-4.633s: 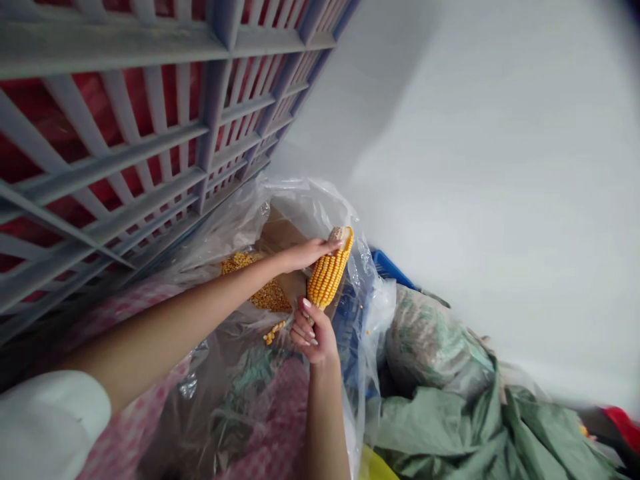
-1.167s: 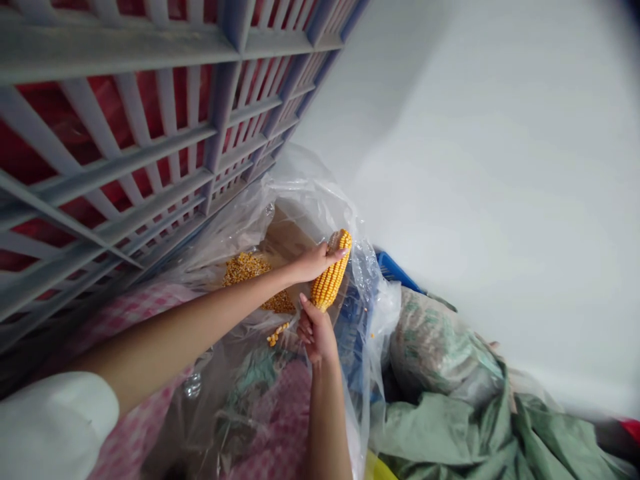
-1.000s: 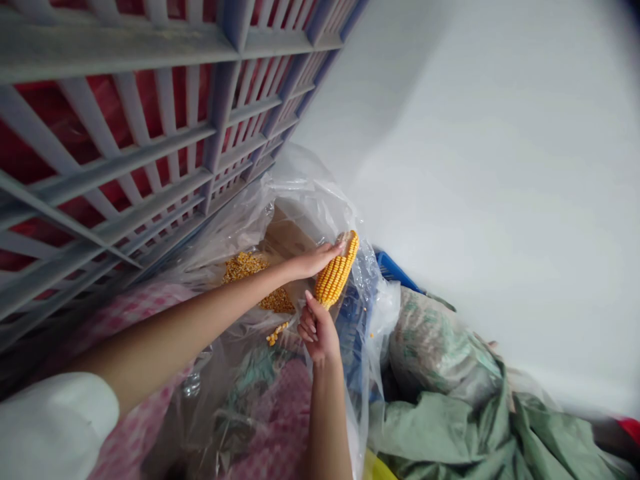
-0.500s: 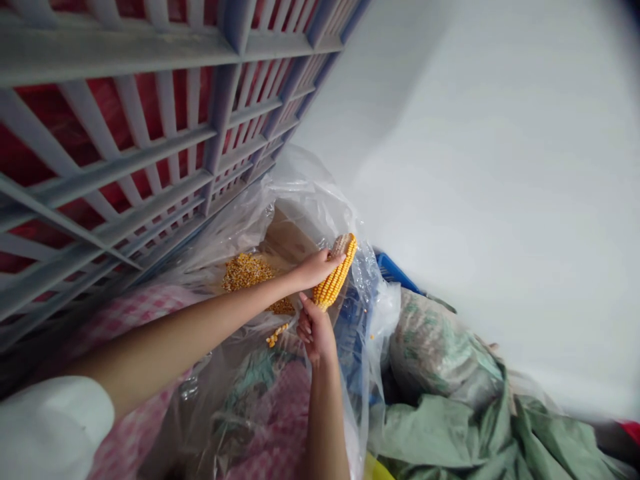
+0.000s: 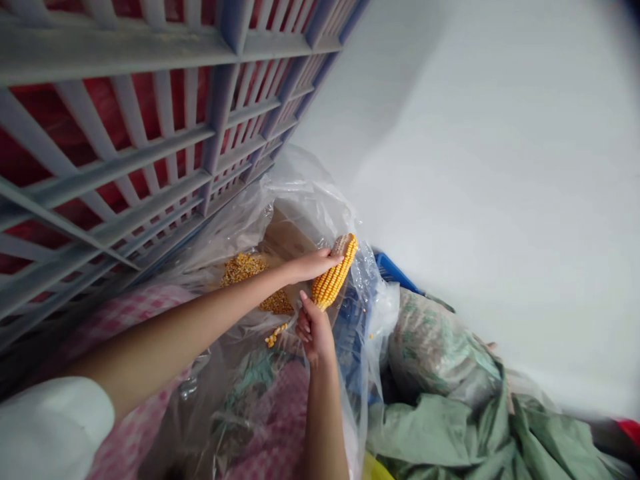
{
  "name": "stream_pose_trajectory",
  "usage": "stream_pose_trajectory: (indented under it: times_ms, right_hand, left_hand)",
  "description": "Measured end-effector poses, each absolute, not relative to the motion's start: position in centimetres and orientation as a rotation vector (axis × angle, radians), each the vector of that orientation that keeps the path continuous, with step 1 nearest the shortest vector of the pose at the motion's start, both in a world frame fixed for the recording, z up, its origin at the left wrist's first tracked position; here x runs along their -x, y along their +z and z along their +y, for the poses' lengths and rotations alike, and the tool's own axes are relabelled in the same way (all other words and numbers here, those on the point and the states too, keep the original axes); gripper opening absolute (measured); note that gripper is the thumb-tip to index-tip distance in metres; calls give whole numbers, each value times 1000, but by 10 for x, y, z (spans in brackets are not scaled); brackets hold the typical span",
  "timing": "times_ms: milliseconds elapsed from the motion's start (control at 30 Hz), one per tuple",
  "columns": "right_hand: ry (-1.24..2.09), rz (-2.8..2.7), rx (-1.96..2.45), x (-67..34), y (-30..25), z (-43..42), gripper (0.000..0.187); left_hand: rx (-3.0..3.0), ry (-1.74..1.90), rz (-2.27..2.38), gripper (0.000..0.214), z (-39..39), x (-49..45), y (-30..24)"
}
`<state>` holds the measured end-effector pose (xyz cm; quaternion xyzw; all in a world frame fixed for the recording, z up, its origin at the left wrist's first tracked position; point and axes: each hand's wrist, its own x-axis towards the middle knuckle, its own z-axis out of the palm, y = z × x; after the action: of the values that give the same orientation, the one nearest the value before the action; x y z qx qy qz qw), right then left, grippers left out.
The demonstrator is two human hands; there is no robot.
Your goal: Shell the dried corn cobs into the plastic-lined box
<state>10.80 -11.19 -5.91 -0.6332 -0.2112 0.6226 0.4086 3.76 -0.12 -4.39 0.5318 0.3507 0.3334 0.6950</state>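
An ear of yellow corn [image 5: 334,275] is held upright and tilted right over a clear plastic bag [image 5: 300,207]. My right hand [image 5: 313,327] is closed round its lower end. My left hand [image 5: 313,263] grips the upper part, thumb near the bare cob tip. A heap of loose kernels [image 5: 250,270] lies on brown card inside the bag, and a few more kernels [image 5: 274,333] sit near my right hand.
A grey slatted crate wall [image 5: 150,120] with red behind it fills the upper left. A pale floor [image 5: 500,167] spreads to the right. Green woven sacks [image 5: 440,400] lie at lower right, beside a blue crate edge [image 5: 393,268]. Pink checked cloth [image 5: 135,427] covers my lap.
The corn has been turned and shifted slightly between my hands, with the bare cob tip showing more or less. Both hands stay on it.
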Motion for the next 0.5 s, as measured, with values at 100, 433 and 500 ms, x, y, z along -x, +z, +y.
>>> stream_pose_trajectory:
  times_ms: [100,433,500]
  right_hand:
    - [1545,-553,1637,-108,-61,-112,42]
    - [1469,-640,1744,-108,-65,-112,41]
    - [1437,-640,1782,-107,-65,-112,41]
  left_hand:
    - [-1218,742,816,43,-3,-38,-44]
    - [-1158,724,881,43,-6,-40,-40]
    - [-1118,752,878,44,-6,-40,-42]
